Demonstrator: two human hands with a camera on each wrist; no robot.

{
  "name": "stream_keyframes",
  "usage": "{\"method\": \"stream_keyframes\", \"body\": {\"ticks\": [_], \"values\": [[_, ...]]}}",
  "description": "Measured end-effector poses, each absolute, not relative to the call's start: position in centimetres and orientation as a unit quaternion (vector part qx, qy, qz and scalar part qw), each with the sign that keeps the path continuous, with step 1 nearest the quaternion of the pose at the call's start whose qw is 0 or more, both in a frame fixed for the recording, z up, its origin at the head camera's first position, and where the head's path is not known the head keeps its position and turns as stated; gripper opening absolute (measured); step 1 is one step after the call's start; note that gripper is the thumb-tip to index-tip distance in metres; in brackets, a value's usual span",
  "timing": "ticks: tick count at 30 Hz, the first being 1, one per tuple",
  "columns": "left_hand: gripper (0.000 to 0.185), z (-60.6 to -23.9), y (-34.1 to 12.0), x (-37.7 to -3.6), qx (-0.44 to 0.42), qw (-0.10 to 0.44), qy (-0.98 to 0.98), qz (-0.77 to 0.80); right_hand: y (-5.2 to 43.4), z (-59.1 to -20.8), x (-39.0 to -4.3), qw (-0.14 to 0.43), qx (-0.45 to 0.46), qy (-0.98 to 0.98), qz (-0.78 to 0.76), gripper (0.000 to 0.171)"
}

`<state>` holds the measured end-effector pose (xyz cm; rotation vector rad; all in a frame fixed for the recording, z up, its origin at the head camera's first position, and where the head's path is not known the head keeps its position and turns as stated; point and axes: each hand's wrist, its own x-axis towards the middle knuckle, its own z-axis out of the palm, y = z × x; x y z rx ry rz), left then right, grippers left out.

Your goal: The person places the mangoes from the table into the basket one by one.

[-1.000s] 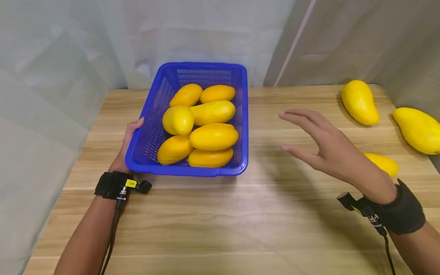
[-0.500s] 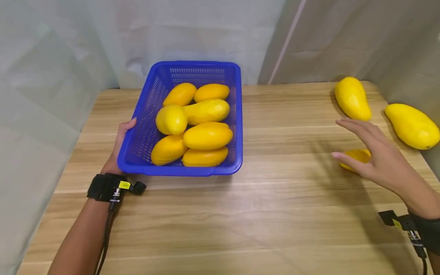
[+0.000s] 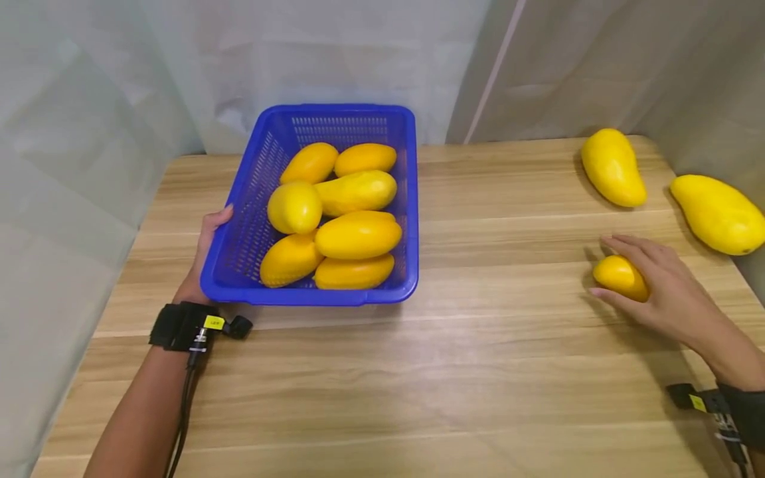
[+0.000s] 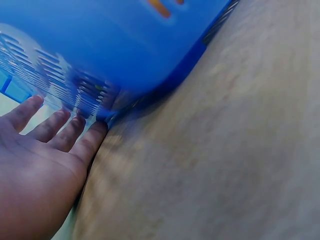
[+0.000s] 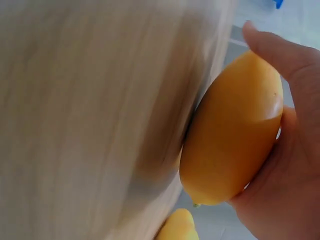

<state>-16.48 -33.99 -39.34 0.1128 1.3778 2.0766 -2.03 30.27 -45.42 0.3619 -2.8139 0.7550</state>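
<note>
A blue plastic basket (image 3: 311,297) holding several yellow mangoes (image 3: 357,234) stands at the back left of the wooden table. My left hand (image 3: 206,249) rests flat against the basket's left wall, and its straight fingers (image 4: 55,125) touch the mesh of the basket (image 4: 125,45) near the bottom. On the right, my right hand (image 3: 663,292) lies over a small yellow mango (image 3: 618,275) on the table, fingers curled round it. The right wrist view shows that mango (image 5: 232,135) cupped in my right hand (image 5: 292,170), with the thumb over its top.
Two larger mangoes lie loose at the back right: one (image 3: 612,169) near the far edge and another (image 3: 717,214) at the right edge. Pale curtains hang behind and to the left. The wooden table (image 3: 478,372) stretches bare between basket and right hand.
My right hand moved from mid-table to the right and came down onto the small mango, closing round it. The left hand stayed against the basket.
</note>
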Motion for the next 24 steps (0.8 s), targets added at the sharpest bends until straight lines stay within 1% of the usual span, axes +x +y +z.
{"method": "stream_keyframes", "body": {"ticks": [6, 11, 14, 21, 24], "values": [[0.06, -39.3, -34.14, -16.34, 0.035, 0.32, 0.529, 0.785, 30.34, -45.32, -1.76, 0.075, 0.11, -0.96, 0.247, 0.085], [0.063, -39.28, -34.25, -16.43, 0.037, 0.321, 0.549, 0.771, 30.47, -45.06, -1.34, 0.04, 0.072, -0.963, 0.255, 0.08], [0.064, -39.16, -34.18, -16.41, 0.033, 0.316, 0.558, 0.766, 30.47, -45.06, -1.24, 0.029, 0.048, -0.966, 0.251, 0.078], [0.061, -39.05, -33.92, -16.23, 0.027, 0.312, 0.547, 0.776, 30.51, -45.21, -1.1, 0.029, 0.023, -0.969, 0.245, 0.088], [0.061, -39.09, -33.99, -16.16, 0.028, 0.314, 0.539, 0.781, 30.45, -45.27, -1.09, 0.026, 0.016, -0.971, 0.238, 0.089]]}}
